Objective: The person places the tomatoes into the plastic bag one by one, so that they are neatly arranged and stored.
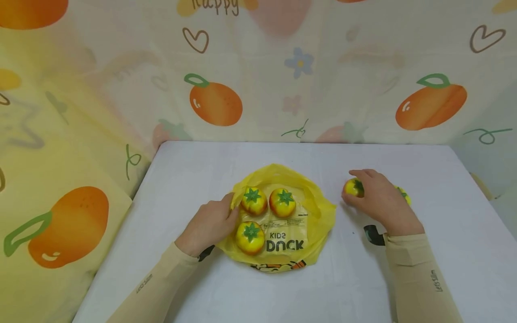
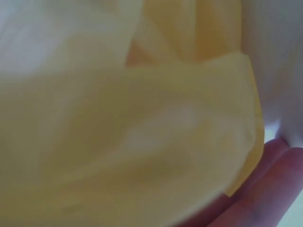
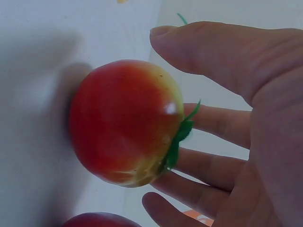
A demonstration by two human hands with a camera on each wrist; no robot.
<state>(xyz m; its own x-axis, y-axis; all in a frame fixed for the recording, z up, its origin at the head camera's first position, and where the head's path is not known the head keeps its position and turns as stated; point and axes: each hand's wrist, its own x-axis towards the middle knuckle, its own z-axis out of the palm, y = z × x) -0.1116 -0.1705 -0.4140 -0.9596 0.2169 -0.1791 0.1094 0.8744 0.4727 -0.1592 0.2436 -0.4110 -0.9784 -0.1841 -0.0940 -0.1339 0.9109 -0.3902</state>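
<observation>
A yellow plastic bag (image 1: 319, 224) lies with its mouth spread wide, printed "KIDS DUCK" upside down. Three red-yellow tomatoes with green star-shaped tops sit in it: one tomato (image 1: 250, 237) nearer, two behind. My left hand (image 1: 210, 224) pinches the bag's left rim; its fingers show under the yellow film (image 2: 142, 142) in the left wrist view. To the right of the bag, my right hand (image 1: 377, 197) reaches over another tomato (image 1: 353, 187). The right wrist view has thumb and fingers spread around this tomato (image 3: 125, 123), the thumb apart from it.
Another tomato (image 1: 404, 195) is partly hidden behind my right hand, and its red top edge (image 3: 102, 220) shows in the right wrist view. The white table (image 1: 323, 291) meets a fruit-print curtain (image 1: 258, 107) at its back edge and another on the left.
</observation>
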